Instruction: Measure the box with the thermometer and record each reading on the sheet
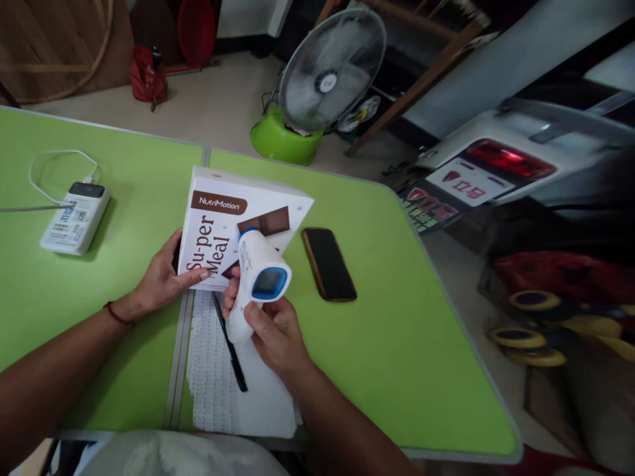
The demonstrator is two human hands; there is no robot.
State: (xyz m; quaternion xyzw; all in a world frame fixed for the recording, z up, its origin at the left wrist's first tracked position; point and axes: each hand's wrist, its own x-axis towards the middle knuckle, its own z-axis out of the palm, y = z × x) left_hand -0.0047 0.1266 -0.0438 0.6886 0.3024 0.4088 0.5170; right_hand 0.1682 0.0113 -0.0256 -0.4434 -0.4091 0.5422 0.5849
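My left hand (169, 266) grips the lower left edge of a white box (270, 188) printed "NutriMotion Su-per Meal", thumb across its front. The box is tilted up above the table. In my right hand (275, 334) is a white infrared thermometer (248, 277) with a blue-rimmed screen, held by its handle in front of the box, its screen towards me. Part of the box's print is hidden behind it. Beneath my hands lie printed paper sheets (211, 396) with a black pen (233, 357) on them. To the right, a smartphone (330, 264) lies flat, its screen dark.
A white power bank (77, 218) with a cable lies on the green table (397, 370) at the left. Beyond the table, a fan (330, 79) stands by a green plastic basin (285, 139). A scooter's rear (501, 152) is close to the right edge.
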